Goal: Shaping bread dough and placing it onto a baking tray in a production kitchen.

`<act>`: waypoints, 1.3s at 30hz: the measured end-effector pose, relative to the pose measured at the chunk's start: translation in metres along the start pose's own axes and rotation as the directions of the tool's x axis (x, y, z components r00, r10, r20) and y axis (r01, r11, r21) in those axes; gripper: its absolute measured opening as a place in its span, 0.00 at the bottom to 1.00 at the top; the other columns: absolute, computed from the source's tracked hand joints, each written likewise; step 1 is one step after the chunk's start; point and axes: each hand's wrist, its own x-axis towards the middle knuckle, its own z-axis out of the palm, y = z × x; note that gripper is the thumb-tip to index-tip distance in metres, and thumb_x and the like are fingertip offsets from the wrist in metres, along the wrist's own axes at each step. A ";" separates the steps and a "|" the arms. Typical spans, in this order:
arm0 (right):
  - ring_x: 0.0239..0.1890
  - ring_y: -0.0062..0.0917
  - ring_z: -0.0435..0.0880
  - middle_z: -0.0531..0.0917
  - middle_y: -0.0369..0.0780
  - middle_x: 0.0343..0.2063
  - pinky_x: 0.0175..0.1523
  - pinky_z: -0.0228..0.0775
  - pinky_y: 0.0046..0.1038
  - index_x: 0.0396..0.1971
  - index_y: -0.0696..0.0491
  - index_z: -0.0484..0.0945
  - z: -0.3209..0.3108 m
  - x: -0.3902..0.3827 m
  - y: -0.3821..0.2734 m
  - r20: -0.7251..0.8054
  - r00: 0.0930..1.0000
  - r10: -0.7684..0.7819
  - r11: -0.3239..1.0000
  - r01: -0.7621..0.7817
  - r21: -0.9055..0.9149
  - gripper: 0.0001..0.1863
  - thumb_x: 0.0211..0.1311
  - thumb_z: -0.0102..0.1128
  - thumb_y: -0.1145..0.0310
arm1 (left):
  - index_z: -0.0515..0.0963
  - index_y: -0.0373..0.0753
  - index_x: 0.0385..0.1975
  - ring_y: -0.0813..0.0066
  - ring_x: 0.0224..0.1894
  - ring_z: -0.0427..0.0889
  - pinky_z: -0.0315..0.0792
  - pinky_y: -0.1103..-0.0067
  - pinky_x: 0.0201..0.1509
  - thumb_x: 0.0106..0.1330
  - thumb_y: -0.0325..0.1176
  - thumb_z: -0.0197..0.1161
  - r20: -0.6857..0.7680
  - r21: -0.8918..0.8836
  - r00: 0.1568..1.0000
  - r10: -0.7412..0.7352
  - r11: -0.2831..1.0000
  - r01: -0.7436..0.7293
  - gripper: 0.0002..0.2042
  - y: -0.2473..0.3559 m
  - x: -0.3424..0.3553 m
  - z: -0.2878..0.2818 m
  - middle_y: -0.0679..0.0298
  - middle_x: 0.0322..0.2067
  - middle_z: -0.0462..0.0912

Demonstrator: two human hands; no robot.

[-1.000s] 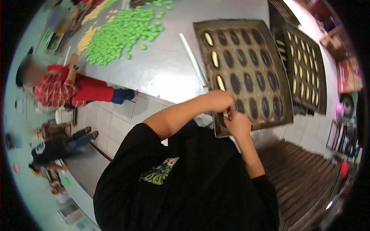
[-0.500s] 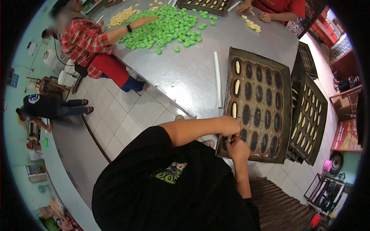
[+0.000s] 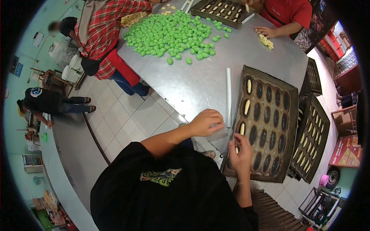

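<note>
A dark metal baking tray (image 3: pixel 291 127) with rows of blackened oval hollows lies at the table's near right corner. Pale dough sticks (image 3: pixel 246 107) fill its left column. Over the lower end of that column is my right hand (image 3: pixel 242 156), thumb and fingers apart around the lowest dough stick (image 3: pixel 236 149), which they partly hide. My left hand (image 3: pixel 206 123) hovers left of the tray by the table edge, its fingers loosely bent and apart, with nothing visible in them. Just beyond it a white rod (image 3: pixel 228 98) lies on the metal table (image 3: pixel 185 88).
Green dough balls (image 3: pixel 169 34) are heaped at the far left, beside a person in a checked shirt (image 3: pixel 102 27). Across the table, another person's hand (image 3: pixel 266 32) is near yellow dough (image 3: pixel 266 41). A filled tray (image 3: pixel 310 134) stands on the right; another (image 3: pixel 219 11) lies at the back.
My hands, together at the tray's lower left before, have parted; my left moved left, off the tray. Another dough stick now shows in the left column. The checked-shirt person's arm has withdrawn from the green balls.
</note>
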 end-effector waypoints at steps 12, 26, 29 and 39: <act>0.61 0.51 0.66 0.66 0.55 0.61 0.64 0.59 0.44 0.64 0.55 0.62 0.098 0.124 0.013 -0.057 0.998 0.022 0.754 -0.054 -0.655 0.33 0.59 0.61 0.65 | 0.77 0.38 0.42 0.62 0.37 0.80 0.73 0.71 0.41 0.61 0.32 0.62 -0.438 0.062 0.880 -0.185 0.970 0.235 0.11 -0.183 0.146 -0.220 0.58 0.33 0.81; 0.64 0.55 0.58 0.60 0.58 0.63 0.67 0.49 0.52 0.68 0.60 0.53 0.181 0.149 0.018 -0.390 0.855 0.343 0.455 -0.514 -0.727 0.40 0.52 0.45 0.64 | 0.73 0.48 0.56 0.50 0.51 0.78 0.73 0.64 0.55 0.53 0.44 0.66 -0.557 0.577 0.650 -0.518 0.322 0.751 0.28 -0.557 0.260 -0.485 0.51 0.49 0.80; 0.64 0.53 0.60 0.61 0.56 0.63 0.67 0.49 0.50 0.67 0.63 0.54 0.185 0.143 0.027 -0.432 0.846 0.312 0.355 -0.526 -0.772 0.39 0.52 0.43 0.64 | 0.67 0.56 0.62 0.50 0.57 0.73 0.70 0.64 0.60 0.50 0.50 0.67 -0.317 0.691 0.672 -0.669 0.322 0.647 0.35 -0.604 0.258 -0.525 0.51 0.54 0.76; 0.63 0.51 0.62 0.63 0.55 0.63 0.67 0.49 0.50 0.66 0.62 0.57 0.184 0.149 0.026 -0.452 0.847 0.281 0.390 -0.531 -0.753 0.38 0.50 0.43 0.65 | 0.72 0.46 0.52 0.46 0.45 0.79 0.72 0.60 0.47 0.62 0.37 0.58 -0.125 0.803 0.873 -0.471 0.469 0.368 0.17 -0.606 0.269 -0.529 0.49 0.41 0.81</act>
